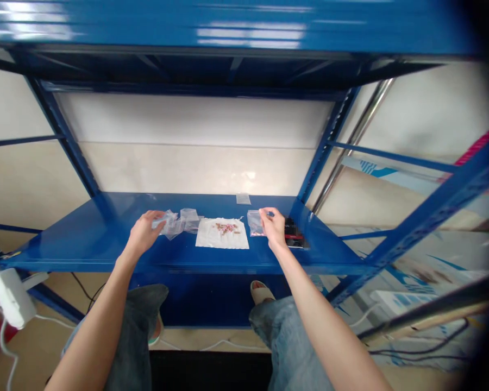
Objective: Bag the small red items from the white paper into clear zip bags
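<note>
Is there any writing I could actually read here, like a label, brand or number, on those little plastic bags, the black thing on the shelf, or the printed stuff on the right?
Nothing here can be read.
Clear plastic bag: no printing visible.
Black object: a blurred patch covers it, unreadable.
Printed sheeting: blue marks, too blurred to read.

The head-worn camera looks forward and down, close over the left hand (144, 233) and right hand (274, 228).

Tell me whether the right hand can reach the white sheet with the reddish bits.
Likely yes: the right hand sits just beside the white sheet, with only the clear plastic bag it pinches between them.
</note>
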Available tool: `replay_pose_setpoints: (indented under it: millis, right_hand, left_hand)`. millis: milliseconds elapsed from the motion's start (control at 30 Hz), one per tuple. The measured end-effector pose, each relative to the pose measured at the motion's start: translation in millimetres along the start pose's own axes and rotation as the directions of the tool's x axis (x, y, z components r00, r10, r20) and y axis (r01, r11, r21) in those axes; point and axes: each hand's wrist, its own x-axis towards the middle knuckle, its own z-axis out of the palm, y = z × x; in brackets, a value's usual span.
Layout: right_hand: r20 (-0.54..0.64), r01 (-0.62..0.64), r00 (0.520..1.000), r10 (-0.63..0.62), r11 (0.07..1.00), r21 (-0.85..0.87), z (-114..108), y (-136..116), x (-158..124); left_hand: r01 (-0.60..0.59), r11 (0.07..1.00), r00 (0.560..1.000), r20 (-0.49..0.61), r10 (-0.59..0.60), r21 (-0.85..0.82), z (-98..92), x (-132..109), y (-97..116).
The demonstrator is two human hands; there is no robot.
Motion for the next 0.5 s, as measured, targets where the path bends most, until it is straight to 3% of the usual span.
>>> replay_pose_setpoints:
  millis: [100,233,300,400,500]
  right_hand:
    - [-0.037,0.008,0.999,-0.012,0.994,-0.106,-12,16,14]
    - [0.058,0.138,0.99,-0.126,0.936,-0.325,-20,19,14]
    - [0.09,0.286,0.956,-0.279,0.822,-0.492,-19,16,8]
    - [0.141,0.449,0.864,-0.483,0.614,-0.649,-9,6,-10]
    - [0.229,0.534,0.811,-0.538,0.521,-0.666,7,-3,-31]
  left_hand:
    - [-0.061,0.98,0.986,0.165,0.029,0.192,6.8,-5,-11]
    - [-0.025,0.956,0.962,0.266,-0.056,0.292,11.4,-8,-20]
    - [-0.006,0.955,0.944,0.315,-0.093,0.298,11.2,-9,-24]
    - [-0.019,0.954,0.938,0.336,-0.087,0.3,9.1,-9,-25]
    - [-0.046,0.94,0.943,0.325,-0.07,0.338,7.7,-10,-19]
